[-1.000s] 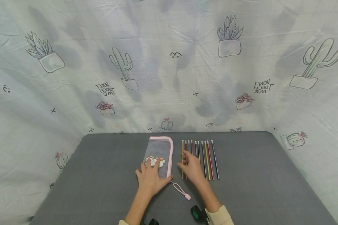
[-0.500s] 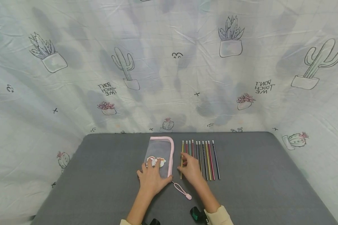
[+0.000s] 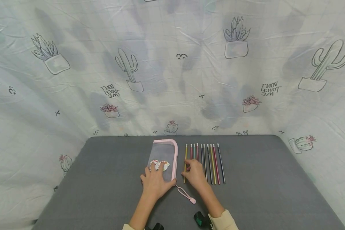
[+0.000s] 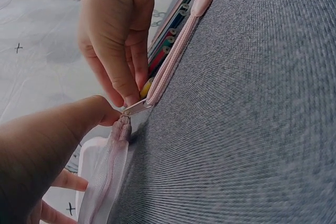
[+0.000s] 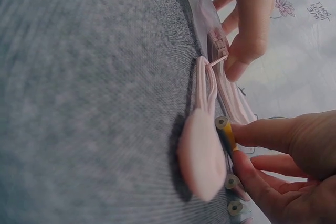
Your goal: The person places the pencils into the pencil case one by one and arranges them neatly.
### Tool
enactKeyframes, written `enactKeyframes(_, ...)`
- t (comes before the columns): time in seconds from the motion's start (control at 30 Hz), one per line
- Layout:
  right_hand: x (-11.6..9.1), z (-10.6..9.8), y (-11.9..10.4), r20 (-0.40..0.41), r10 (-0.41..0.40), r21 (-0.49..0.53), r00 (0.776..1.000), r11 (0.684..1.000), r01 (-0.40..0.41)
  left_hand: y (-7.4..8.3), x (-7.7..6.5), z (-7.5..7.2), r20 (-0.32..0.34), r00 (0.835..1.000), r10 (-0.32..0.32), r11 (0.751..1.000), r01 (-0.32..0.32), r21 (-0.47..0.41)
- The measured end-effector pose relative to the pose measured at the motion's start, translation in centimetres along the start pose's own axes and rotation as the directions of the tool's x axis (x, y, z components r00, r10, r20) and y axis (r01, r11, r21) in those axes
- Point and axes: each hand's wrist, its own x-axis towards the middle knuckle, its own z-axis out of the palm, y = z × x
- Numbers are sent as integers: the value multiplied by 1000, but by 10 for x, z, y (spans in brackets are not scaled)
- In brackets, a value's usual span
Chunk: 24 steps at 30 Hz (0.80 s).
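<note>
A clear zip pouch [image 3: 164, 150] with pink trim and a cartoon patch [image 3: 158, 165] lies flat on the grey table. Spread over its lower part is my left hand [image 3: 155, 185], thumb by the zipper end. To the right, several pencils [image 3: 212, 163] lie in a row, erasers pointing away. My right hand [image 3: 196, 174] pinches the leftmost yellow pencil [image 3: 186, 153] between thumb and finger, as the right wrist view shows with that yellow pencil [image 5: 226, 129] between the fingertips. A pink cord pull [image 3: 187, 195] hangs off the zipper and rests on the table.
Grey cloth covers the table [image 3: 256, 179], whose far edge meets a hanging sheet [image 3: 172, 73] printed with cacti. Black wrist cameras [image 3: 201, 219] sit on both forearms, low in the head view.
The yellow pencil has shifted slightly left, away from the row, its near end swinging toward the pouch. My right hand has slid slightly nearer along it; the left hand stays put.
</note>
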Motion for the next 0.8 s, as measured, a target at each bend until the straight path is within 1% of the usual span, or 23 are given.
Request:
enactKeyframes(0.17, 1, -1, 0, 16, -8, 6, 1000, 1000, 8, 0, 1, -1, -1, 1000, 4, 1000, -4, -2)
enactKeyframes(0.3, 3, -3, 0, 18, -32, 7, 999, 999, 32, 0, 1, -1, 4, 1000, 5, 1000, -5, -3)
enactKeyframes(0.5, 6, -4, -2, 16, -42, -45, 999, 998, 43, 0, 2, -2, 27, 1000, -1, 1000, 1, -7)
enactKeyframes(0.6, 7, -4, -4, 17, -30, -61, 999, 998, 31, 0, 2, -2, 33, 999, -6, 1000, 7, -10)
enactKeyframes(0.8, 10, -5, -8, 37, 24, -44, 999, 999, -23, 0, 2, -3, 38, 999, -13, 1000, 14, -13)
